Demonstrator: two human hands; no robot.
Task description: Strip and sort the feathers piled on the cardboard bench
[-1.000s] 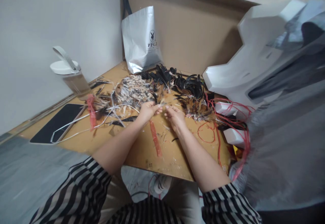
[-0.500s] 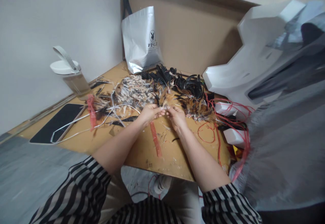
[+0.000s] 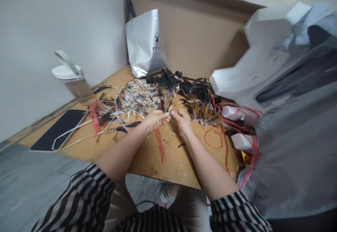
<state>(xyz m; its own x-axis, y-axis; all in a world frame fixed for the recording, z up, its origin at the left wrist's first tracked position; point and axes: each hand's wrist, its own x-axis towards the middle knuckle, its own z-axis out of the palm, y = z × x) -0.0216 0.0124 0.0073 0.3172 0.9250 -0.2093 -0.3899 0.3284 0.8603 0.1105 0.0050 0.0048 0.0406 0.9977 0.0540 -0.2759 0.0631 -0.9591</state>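
My left hand and my right hand meet above the table, thumbs and fingertips pinched close together. Between them are brown feathers, whose tips fan out beyond my fingers; the quill ends are hidden by the fingertips. Behind my left hand lies a heap of pale, fluffy feathers. Black feathers are piled at the back, and bunches of brown and black feathers lie just right of my right hand. A red plastic strip rests on the table between my forearms.
A tablet lies at the left under white strands, near a lidded bottle. A silver bag stands at the back. Red cords tangle at the right, beside a white foam piece and grey plastic sheeting.
Both hands stay in nearly the same place, still pinched together, with small shifts of the fingers. The view has moved slightly.
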